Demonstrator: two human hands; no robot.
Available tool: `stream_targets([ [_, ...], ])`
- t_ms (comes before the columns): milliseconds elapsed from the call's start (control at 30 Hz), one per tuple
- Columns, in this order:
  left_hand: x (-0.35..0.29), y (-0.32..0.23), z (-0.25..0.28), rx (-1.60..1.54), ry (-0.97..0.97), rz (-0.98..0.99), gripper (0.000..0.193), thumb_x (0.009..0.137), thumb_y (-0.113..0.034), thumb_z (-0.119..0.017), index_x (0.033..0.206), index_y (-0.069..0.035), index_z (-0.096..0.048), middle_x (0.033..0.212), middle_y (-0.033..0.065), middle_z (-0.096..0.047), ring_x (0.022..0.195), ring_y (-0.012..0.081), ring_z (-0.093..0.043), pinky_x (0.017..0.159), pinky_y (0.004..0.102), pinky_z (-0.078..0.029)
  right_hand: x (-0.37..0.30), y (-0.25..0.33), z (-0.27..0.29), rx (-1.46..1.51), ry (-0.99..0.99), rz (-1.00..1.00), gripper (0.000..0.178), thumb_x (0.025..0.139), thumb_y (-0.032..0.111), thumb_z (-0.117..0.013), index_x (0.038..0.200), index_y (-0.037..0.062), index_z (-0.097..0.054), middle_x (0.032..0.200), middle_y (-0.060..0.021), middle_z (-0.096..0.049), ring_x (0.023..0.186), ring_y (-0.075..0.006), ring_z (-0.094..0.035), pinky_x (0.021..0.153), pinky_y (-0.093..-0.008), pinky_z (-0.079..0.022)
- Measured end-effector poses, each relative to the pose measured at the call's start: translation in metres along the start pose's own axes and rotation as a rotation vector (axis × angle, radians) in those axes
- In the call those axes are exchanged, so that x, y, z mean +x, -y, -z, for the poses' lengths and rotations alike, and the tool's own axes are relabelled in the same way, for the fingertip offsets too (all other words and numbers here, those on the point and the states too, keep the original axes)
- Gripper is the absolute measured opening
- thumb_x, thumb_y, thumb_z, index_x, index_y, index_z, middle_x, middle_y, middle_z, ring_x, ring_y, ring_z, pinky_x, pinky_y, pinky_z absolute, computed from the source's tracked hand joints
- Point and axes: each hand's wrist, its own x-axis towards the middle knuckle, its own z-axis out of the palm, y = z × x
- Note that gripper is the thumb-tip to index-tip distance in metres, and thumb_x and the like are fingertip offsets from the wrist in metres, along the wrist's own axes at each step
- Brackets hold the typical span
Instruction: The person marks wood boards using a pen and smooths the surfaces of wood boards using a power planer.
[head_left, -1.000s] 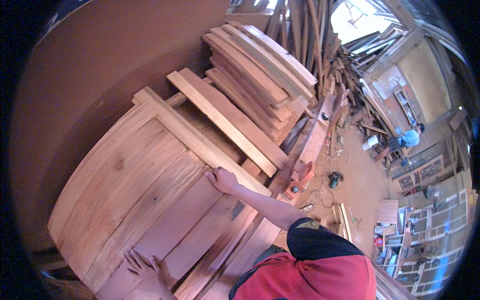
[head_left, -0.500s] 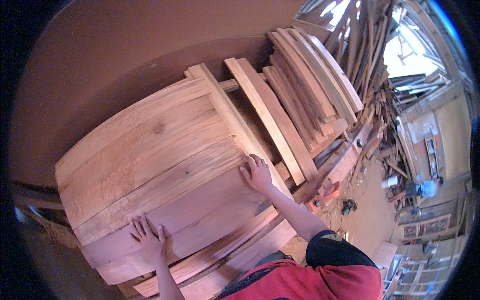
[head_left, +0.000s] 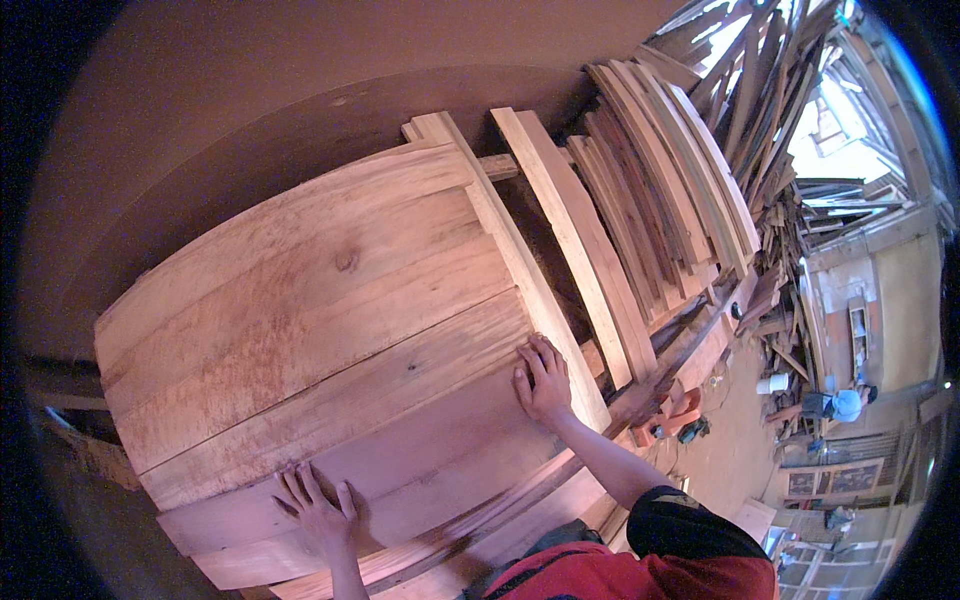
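Several pale wooden boards (head_left: 300, 290) lie side by side in front of me, forming a wide panel. My left hand (head_left: 320, 508) rests palm down on a smoother pinkish board (head_left: 430, 430) near its left part, with the fingers spread. Toward that board's right end lies my right hand (head_left: 545, 388), fingers slightly bent and thumb apart, touching the surface near the seam with the neighbouring board. Neither hand grips anything. A narrow light strip of wood (head_left: 520, 260) runs crosswise along the right ends of the boards.
Right of the panel lie two loose planks (head_left: 575, 250) and a stack of boards (head_left: 670, 170). An orange clamp-like object (head_left: 680, 410) sits by the bench edge. Scrap wood (head_left: 770, 190) leans at the far right. A person in light blue (head_left: 845, 405) is farther off.
The view has shifted, so the panel and stack appear farther right. Both hands stay flat on the same board, with little visible movement relative to it.
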Motion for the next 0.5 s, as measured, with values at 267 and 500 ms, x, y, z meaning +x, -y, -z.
stream_targets([
  [267, 0.006, -0.002, 0.001, -0.031, -0.003, 0.004, 0.072, 0.094, -0.045, -0.053, 0.152, -0.006, -0.035, 0.163, 0.0199, -0.024, 0.154, 0.0382, -0.012, 0.122, 0.0600, -0.004, -0.001, -0.003, 0.000, 0.009, 0.044, -0.021, 0.040, 0.097, 0.027, -0.056, 0.132, 0.0072, -0.057, 0.148, -0.0179, -0.045, 0.139, -0.0394, -0.039, 0.114, -0.0512, -0.033],
  [500, 0.004, 0.003, -0.011, -0.014, -0.085, -0.018, 0.074, 0.095, -0.055, -0.049, 0.149, -0.006, -0.042, 0.158, 0.0213, -0.034, 0.151, 0.0394, -0.020, 0.120, 0.0638, -0.009, 0.000, -0.004, 0.002, 0.001, 0.038, -0.010, 0.039, 0.094, 0.024, -0.059, 0.129, 0.0066, -0.058, 0.146, -0.0169, -0.047, 0.136, -0.0396, -0.042, 0.111, -0.0507, -0.036],
])
